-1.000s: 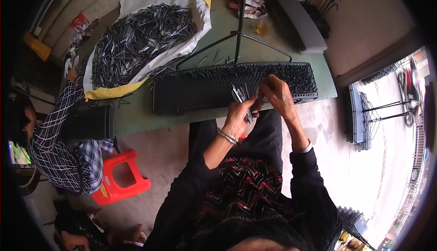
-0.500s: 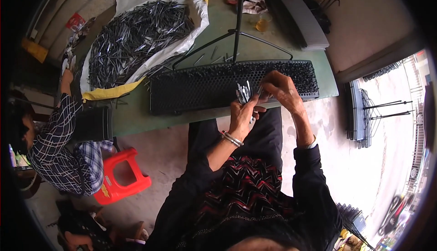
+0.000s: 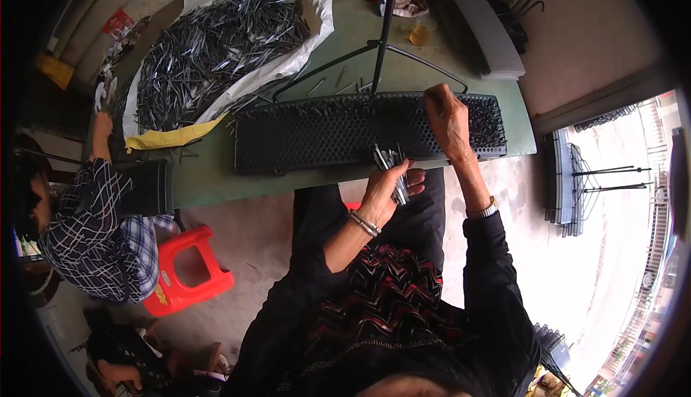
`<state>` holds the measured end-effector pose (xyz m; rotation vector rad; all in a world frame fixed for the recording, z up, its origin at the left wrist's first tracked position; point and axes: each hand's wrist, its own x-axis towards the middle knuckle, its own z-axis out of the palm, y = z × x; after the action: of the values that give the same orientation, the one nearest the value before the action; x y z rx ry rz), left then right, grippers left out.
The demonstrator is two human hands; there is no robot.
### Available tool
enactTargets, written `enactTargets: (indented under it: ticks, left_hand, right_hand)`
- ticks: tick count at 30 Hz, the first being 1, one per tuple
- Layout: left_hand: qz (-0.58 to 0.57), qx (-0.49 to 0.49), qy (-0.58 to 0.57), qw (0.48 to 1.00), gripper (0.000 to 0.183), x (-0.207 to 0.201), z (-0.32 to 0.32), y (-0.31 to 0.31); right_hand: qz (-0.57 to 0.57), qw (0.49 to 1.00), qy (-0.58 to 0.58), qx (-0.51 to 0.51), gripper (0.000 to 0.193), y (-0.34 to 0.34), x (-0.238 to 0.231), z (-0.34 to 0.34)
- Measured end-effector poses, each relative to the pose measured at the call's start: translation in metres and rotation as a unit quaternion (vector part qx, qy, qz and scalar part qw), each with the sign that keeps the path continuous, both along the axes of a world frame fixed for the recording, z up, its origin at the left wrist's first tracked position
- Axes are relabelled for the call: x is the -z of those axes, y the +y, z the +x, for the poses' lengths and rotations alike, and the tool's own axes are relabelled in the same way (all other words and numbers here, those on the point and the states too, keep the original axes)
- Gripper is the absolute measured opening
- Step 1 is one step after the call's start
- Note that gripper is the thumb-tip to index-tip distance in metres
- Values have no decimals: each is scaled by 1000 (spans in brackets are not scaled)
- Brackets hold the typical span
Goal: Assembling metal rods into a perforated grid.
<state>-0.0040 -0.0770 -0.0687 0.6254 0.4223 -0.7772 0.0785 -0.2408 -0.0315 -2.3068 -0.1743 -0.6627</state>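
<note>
L hand [image 3: 380, 195]: fingers [image 3: 415, 179] wrapped round bundle of thin silver-grey metal strips [image 3: 389, 158], at near edge of long black perforated metal rack [image 3: 302, 138]. R hand [image 3: 450, 125] over rack's R part, fingers bunched narrow; can't tell if strip's in them. Rack's on green table [image 3: 207, 182]; farther L, dark-grey strip heap [image 3: 223, 51] on white sack w/ yellow edge [image 3: 319, 12].

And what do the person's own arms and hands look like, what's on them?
Both arms wear long black sleeves. The left hand and right hand have no gloves. A silvery bangle circles the left wrist. The right wrist has a shiny, pale band; I can't tell if it's a watch.
</note>
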Motion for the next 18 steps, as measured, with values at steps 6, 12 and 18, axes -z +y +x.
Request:
enactTargets:
  ticks: [6, 12, 18]
  left_hand:
    - [-21, -38, 6, 999, 20, 1, -3, -1]
    - [-26, -45, 9, 999, 18, -6, -3, 1]
    - [-23, -59, 18, 998, 16, -5, -6, -1]
  right_hand:
    - [7, 999, 32, -31, 10, 3, -8, 0]
    - [-16, 999, 25, -18, 9, 2, -6, -1]
    - [-13, 1000, 24, -13, 9, 2, -5, -3]
